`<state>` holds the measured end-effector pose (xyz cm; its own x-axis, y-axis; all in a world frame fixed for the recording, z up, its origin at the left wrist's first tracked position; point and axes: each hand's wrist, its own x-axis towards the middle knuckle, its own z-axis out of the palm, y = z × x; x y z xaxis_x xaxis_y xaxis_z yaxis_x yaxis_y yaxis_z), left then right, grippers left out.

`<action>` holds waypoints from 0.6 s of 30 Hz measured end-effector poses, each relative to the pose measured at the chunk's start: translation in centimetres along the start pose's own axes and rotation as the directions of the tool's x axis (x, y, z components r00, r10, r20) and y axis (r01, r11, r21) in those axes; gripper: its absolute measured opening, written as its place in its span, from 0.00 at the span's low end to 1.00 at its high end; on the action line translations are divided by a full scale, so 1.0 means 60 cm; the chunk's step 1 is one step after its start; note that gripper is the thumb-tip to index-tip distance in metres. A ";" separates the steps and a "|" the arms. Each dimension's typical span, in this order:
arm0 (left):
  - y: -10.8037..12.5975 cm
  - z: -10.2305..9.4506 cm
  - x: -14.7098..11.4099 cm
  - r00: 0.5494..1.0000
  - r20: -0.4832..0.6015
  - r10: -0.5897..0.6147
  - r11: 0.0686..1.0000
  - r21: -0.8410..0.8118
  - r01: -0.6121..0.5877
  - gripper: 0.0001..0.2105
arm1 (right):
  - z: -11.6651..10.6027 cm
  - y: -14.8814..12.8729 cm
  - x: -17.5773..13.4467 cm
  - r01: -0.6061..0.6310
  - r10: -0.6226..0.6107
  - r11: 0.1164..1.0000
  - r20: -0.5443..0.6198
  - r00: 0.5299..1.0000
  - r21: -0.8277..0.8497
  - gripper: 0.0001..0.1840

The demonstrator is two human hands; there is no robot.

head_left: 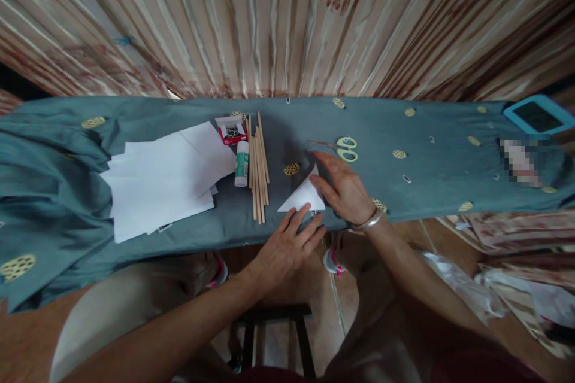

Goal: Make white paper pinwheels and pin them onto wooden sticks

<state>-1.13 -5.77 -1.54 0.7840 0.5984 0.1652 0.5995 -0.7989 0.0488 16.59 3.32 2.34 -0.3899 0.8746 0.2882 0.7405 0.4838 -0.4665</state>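
A small white sheet of paper, folded into a triangle [306, 194], lies at the front of the cloth-covered table. My left hand [290, 242] rests flat along its near edge, fingers spread, with fingertips on the paper. At its right side is my right hand [348, 191], fingers stretched out and thumb touching the slanted edge. Scissors with light green handles [345, 148] lie just beyond my right fingers. Left of the paper are a bundle of thin wooden sticks [257, 173] and a green and white glue stick [241, 164].
A spread stack of white paper [157, 182] covers the left part of the teal tablecloth [440, 179]. Behind the glue stick stands an open red box of small metal pieces [232, 130]. A blue-framed device [539, 115] sits far right. A curtain [278, 24] hangs behind the table.
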 end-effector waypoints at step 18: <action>-0.002 -0.007 0.002 0.999 0.033 -0.005 0.999 -0.042 0.006 0.21 | 0.066 0.007 -0.027 -0.039 0.050 0.992 0.091 0.995 -0.119 0.32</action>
<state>-1.20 -5.64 -1.09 0.7861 0.6038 0.1323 0.5969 -0.7971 0.0914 15.38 2.21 -1.61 -0.4007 0.8970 0.1868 0.8150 0.4421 -0.3745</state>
